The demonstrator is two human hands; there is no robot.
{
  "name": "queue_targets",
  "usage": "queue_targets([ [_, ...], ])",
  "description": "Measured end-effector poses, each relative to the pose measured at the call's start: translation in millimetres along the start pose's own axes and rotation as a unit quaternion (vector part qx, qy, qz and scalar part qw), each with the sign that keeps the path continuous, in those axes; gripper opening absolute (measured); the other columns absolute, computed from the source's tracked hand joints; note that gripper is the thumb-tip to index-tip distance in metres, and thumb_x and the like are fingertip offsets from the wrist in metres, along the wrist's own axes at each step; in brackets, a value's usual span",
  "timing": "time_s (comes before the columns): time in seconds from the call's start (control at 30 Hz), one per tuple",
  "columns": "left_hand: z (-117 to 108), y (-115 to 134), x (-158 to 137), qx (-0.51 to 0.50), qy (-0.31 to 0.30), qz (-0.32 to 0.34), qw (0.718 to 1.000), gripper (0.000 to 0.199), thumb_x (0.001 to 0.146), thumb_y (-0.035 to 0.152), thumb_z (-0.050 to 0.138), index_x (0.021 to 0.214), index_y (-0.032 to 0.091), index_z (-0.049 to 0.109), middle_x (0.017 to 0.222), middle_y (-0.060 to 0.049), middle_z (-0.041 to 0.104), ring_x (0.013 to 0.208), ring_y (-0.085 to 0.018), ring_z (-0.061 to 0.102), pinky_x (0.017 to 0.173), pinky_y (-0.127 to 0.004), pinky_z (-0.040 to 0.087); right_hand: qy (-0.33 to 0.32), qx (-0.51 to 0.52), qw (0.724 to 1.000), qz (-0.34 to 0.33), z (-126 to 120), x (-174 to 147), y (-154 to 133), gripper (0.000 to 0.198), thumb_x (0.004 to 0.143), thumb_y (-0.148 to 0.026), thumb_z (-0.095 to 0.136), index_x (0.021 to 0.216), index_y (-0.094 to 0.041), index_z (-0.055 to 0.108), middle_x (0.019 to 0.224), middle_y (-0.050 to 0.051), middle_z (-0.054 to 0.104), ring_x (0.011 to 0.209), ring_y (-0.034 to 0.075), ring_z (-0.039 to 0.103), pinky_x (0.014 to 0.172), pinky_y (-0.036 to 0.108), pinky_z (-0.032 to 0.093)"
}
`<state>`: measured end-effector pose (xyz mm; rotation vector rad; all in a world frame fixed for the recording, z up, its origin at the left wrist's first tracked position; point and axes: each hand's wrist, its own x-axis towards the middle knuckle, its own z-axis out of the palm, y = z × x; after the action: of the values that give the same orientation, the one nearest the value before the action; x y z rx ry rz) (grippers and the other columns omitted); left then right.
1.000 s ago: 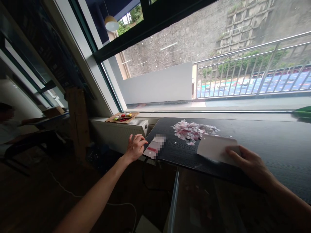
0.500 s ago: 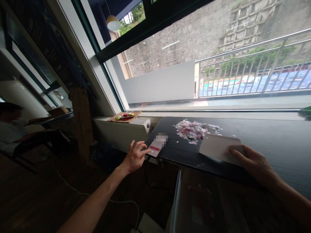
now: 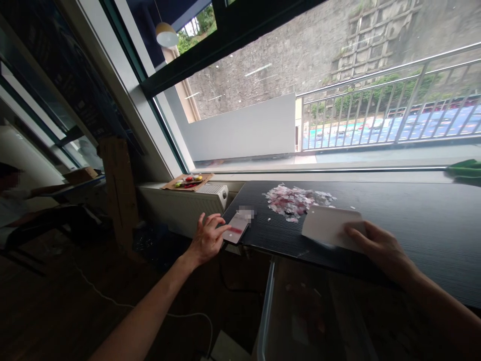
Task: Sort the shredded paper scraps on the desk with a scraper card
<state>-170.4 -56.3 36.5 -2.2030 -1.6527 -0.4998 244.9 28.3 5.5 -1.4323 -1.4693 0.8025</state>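
My right hand [image 3: 387,248] grips the right end of a white flat card [image 3: 330,228] with rounded corners and a small hole in one corner. This card is tilted over the front part of the black tabletop [image 3: 394,205]. Just behind it lies a heap of small pink, white and grey paper scraps [image 3: 289,200]. At the table's left corner rests a pinkish card [image 3: 236,231] with a red stripe, its far end blurred. My left hand [image 3: 206,238] is beside that card, fingers apart, with the index fingertip touching its near-left edge.
A clear plastic bin [image 3: 267,306] stands below the table's front edge. A radiator [image 3: 188,203] carries cardboard with colourful items [image 3: 189,181]. A green cloth [image 3: 466,171] lies on the right sill. A white cable [image 3: 188,316] crosses the floor. Another person [image 3: 15,205] sits far left.
The view has turned slightly right, so the scene sits further left and more of the green cloth shows. Both hands keep nearly the same place at their cards.
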Motion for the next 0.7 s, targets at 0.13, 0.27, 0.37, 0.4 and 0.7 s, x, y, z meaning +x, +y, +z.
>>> queue_targets([
  [0.13, 0.5, 19.3, 25.0, -0.021, 0.042, -0.021, 0.999, 0.039, 0.081, 0.008, 0.043, 0.104, 0.027, 0.069, 0.105, -0.006, 0.064, 0.119, -0.026, 0.050, 0.112, -0.058, 0.019, -0.019, 0.027, 0.999, 0.003, -1.3, 0.1, -0.4, 0.032, 0.066, -0.046, 0.066, 0.085, -0.021, 0.071, 0.077, 0.004, 0.074, 0.071, 0.025, 0.066, 0.061, 0.033, 0.052],
  [0.27, 20.9, 61.9, 57.0, -0.076, 0.051, 0.004, 0.996, 0.035, 0.081, 0.009, 0.045, 0.100, 0.025, 0.070, 0.104, -0.005, 0.064, 0.120, -0.025, 0.050, 0.113, -0.055, 0.020, 0.004, 0.097, 0.995, 0.024, 3.4, 7.7, -3.9, 0.032, 0.068, -0.044, 0.066, 0.089, -0.020, 0.070, 0.082, 0.005, 0.074, 0.074, 0.024, 0.068, 0.066, 0.033, 0.054],
  [0.37, 42.3, 93.0, 75.6, -0.118, 0.007, 0.025, 0.993, 0.034, 0.079, 0.009, 0.047, 0.099, 0.024, 0.070, 0.105, -0.005, 0.064, 0.120, -0.025, 0.049, 0.113, -0.057, 0.019, 0.022, 0.122, 0.992, 0.007, 13.8, 20.8, -8.5, 0.030, 0.069, -0.042, 0.065, 0.089, -0.020, 0.068, 0.079, 0.005, 0.072, 0.069, 0.021, 0.067, 0.063, 0.032, 0.053],
  [0.4, 48.9, 100.1, 79.6, -0.131, -0.009, 0.020, 0.991, 0.032, 0.079, 0.009, 0.048, 0.097, 0.024, 0.071, 0.104, -0.005, 0.065, 0.119, -0.025, 0.050, 0.113, -0.057, 0.019, 0.015, 0.123, 0.992, 0.002, 17.7, 25.2, -10.4, 0.029, 0.068, -0.041, 0.065, 0.087, -0.019, 0.068, 0.077, 0.005, 0.071, 0.067, 0.021, 0.066, 0.062, 0.032, 0.053],
  [0.7, 72.5, 110.9, 83.6, -0.174, -0.035, -0.078, 0.981, 0.025, 0.080, 0.015, 0.051, 0.090, 0.024, 0.072, 0.098, -0.004, 0.066, 0.109, -0.022, 0.053, 0.110, -0.052, 0.026, -0.029, 0.047, 0.998, -0.023, 7.0, 29.2, -27.3, 0.024, 0.065, -0.034, 0.063, 0.080, -0.016, 0.067, 0.070, 0.004, 0.067, 0.060, 0.017, 0.059, 0.052, 0.028, 0.047],
])
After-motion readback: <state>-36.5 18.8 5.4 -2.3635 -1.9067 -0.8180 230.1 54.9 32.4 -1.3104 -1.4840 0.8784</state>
